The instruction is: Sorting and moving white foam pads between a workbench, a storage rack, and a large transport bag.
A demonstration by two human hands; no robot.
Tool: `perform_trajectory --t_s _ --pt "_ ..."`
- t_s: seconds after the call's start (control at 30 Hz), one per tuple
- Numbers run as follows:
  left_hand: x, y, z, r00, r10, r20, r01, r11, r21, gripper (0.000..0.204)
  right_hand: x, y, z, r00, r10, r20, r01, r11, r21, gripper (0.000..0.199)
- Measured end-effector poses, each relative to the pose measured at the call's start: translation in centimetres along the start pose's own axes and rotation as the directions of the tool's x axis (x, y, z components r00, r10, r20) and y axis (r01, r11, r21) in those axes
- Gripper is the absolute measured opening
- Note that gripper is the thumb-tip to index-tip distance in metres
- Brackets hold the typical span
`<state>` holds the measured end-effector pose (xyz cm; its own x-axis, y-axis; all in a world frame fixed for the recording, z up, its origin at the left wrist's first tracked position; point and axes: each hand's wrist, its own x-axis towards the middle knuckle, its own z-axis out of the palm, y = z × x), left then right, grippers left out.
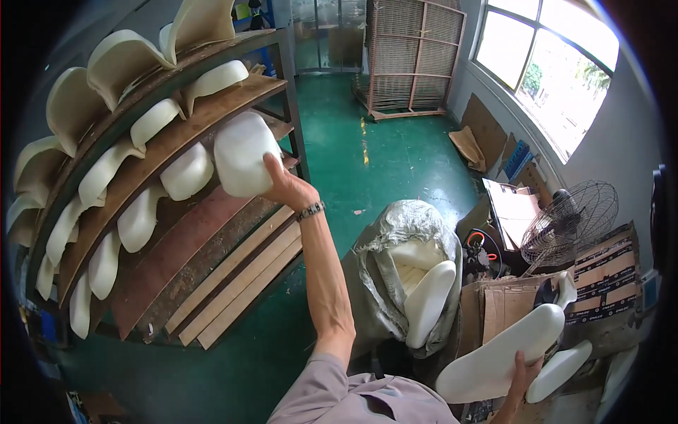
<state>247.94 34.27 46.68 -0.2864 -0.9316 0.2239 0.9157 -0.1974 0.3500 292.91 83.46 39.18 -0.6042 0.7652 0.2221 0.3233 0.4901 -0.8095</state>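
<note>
Where visible, left hand around pad

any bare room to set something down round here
Widest: green floor between the shelf rack and mesh cart, down to the woven sack. The reddish lower board shows bare surface. Crowded: around the right hand, with cardboard, white pieces and the fan beyond.

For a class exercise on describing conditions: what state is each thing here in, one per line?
Rounded white piece: gripped at its edge by the left hand
Long white piece: held tilted in the right hand
Sack: open, white pieces showing inside
Shelves: loaded with pale pieces
Mesh rack: standing upright
Fan: running or off, cannot tell
</note>
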Motion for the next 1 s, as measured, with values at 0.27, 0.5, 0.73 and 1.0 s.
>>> perform_trajectory --t_s 0.27,0.5,0.73,1.0 --pt "6.7 8.0 -1.8 0.821 -0.505 0.265 0.556 0.813 -0.171 0.077 -4.7 -3.4 3.0 0.998 -0.014 0.064 0.012 0.999 0.039 0.062" --pt "6.8 5.4 -2.0 0.764 -0.522 0.378 0.563 0.826 0.003 0.063 -6.6 -4.4 5.8 0.997 -0.001 0.082 -0.014 0.981 0.192 0.058" --pt "6.2 -1.3 -2.9 0.833 -0.471 0.291 0.505 0.862 -0.048 0.051 -7.6 -4.3 6.1 0.996 -0.065 0.056 0.051 0.974 0.219 0.058" --pt "12.4 -6.2 -3.1 0.843 -0.443 0.306 0.455 0.890 0.035 0.050 -8.9 -5.6 6.9 0.999 0.005 0.045 -0.011 0.991 0.136 0.054"
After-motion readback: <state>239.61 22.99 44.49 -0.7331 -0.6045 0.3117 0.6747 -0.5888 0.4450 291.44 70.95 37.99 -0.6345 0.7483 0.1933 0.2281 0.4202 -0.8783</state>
